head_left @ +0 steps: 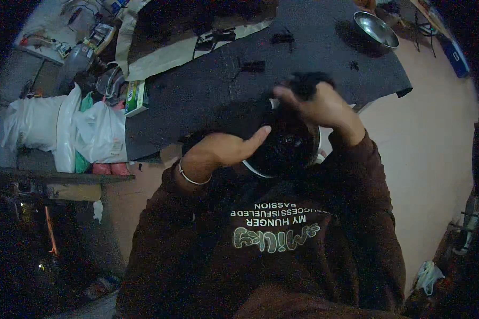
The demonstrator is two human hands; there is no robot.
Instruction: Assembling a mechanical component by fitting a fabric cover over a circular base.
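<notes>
My left hand (223, 150) is wrapped around the left side of a dark round bowl-like thing with a pale rim (282, 151), held close to my chest. My right hand (316, 103) is above it, fingers closed on a small black clump (308, 82) lifted over the bowl. The bowl's inside looks dark and glossy; what it holds is too dim to tell. A thin bangle sits on my left wrist. Both brown sleeves come up from the lower edge.
A large dark mat (282, 58) covers the floor ahead with small black pieces (253, 66) scattered on it. A steel bowl (377, 27) stands at its far right. White plastic bags (64, 130), a green-and-white box (135, 97) and tools lie left.
</notes>
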